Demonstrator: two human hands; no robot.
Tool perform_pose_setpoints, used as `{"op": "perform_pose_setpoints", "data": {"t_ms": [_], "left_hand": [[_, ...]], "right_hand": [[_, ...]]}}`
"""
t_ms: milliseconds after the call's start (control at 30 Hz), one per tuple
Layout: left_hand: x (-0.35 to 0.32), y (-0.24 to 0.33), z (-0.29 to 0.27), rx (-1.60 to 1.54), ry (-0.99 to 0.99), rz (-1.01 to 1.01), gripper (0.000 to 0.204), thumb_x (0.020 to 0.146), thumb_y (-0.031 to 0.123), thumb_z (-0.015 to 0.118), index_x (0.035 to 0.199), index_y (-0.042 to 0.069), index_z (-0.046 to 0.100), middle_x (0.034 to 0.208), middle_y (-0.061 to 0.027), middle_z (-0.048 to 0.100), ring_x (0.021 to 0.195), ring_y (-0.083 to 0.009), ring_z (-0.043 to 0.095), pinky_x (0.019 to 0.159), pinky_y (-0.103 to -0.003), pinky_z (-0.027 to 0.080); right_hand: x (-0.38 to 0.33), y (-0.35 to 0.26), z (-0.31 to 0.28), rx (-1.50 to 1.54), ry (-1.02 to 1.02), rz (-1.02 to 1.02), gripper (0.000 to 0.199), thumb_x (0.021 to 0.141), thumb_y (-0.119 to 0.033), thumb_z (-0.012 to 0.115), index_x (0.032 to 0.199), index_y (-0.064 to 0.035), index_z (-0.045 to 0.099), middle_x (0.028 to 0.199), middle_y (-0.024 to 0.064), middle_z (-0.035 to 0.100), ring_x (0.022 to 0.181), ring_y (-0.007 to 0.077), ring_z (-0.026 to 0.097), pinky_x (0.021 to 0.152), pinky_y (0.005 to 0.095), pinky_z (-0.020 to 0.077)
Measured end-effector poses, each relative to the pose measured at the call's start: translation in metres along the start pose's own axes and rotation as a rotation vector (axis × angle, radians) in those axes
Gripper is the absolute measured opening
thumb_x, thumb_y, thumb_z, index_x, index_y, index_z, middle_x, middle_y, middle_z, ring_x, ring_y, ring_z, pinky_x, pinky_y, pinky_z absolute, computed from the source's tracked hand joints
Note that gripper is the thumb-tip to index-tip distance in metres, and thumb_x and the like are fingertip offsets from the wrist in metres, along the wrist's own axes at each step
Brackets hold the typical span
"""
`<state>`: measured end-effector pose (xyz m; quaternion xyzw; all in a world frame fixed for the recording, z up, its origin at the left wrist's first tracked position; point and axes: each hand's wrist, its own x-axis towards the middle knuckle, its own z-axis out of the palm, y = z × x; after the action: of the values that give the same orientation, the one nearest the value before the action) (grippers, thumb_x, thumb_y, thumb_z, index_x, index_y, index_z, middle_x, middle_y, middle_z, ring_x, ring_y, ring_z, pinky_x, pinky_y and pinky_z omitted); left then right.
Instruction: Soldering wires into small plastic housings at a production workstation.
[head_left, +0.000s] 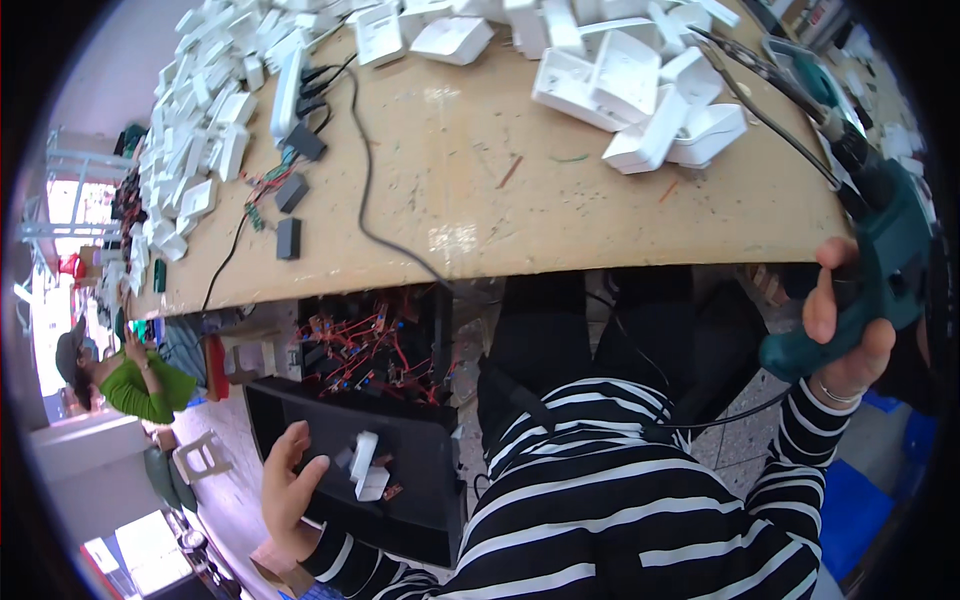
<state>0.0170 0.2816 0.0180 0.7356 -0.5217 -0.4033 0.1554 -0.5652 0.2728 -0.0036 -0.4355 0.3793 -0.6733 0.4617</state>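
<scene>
At the right edge of the frame, the right hand (845,325) gripped a green power tool (880,255), long axis running toward upper left. The left hand (290,485), fingers spread, rested on a black bin (420,490) at lower left.

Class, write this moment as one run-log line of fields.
left hand: open, reaching into black bin near white parts | right hand: gripping teal power screwdriver | wooden table: white housings piled
</scene>
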Motion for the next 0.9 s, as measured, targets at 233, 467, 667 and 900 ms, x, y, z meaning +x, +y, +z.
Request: {"op": "perform_pose_setpoints", "data": {"t_ms": [233,467,667,900], "left_hand": [[0.094,0.227,0.14,0.229,-0.192,1.002,0.02,0.084,0.0,0.063,0.104,-0.004,0.063,0.09,-0.0152,0.065,0.08,-0.0258,0.064,0.073,-0.031,0.05],[0.134,0.3,0.259,0.444,0.041,1.309,0.024,0.083,0.006,0.066,0.105,-0.001,0.061,0.089,-0.017,0.063,0.077,-0.0301,0.063,0.069,-0.036,0.05],[0.145,0.299,0.251,-0.524,-0.516,0.671,0.024,0.078,-0.001,0.067,0.101,0.0,0.063,0.079,-0.0071,0.062,0.071,-0.0225,0.061,0.062,-0.03,0.045],[0.137,0.239,0.204,0.694,0.496,1.695,0.029,0.071,0.005,0.066,0.1,0.008,0.068,0.086,-0.0003,0.064,0.075,-0.0147,0.058,0.069,-0.03,0.034]], "right_hand": [[-0.013,0.011,0.0,0.012,0.116,-0.1,0.077,0.085,-0.044,0.069,0.132,0.0091,0.037,0.119,0.0266,0.052,0.062,0.013,0.057,0.05,0.0219,0.048],[-0.032,0.001,-0.012,0.046,0.116,-0.078,0.074,0.086,-0.04,0.07,0.134,0.0071,0.038,0.118,0.0268,0.053,0.062,0.0142,0.061,0.053,0.0227,0.0507],[-0.025,0.007,-0.015,0.016,0.131,-0.025,0.073,0.087,-0.038,0.069,0.137,0.0058,0.037,0.12,0.0273,0.053,0.064,0.0151,0.061,0.055,0.0239,0.0509],[-0.021,0.02,-0.015,0.101,0.091,0.017,0.074,0.087,-0.036,0.069,0.137,0.0059,0.036,0.122,0.0288,0.051,0.067,0.0169,0.062,0.056,0.0258,0.0516]]}}
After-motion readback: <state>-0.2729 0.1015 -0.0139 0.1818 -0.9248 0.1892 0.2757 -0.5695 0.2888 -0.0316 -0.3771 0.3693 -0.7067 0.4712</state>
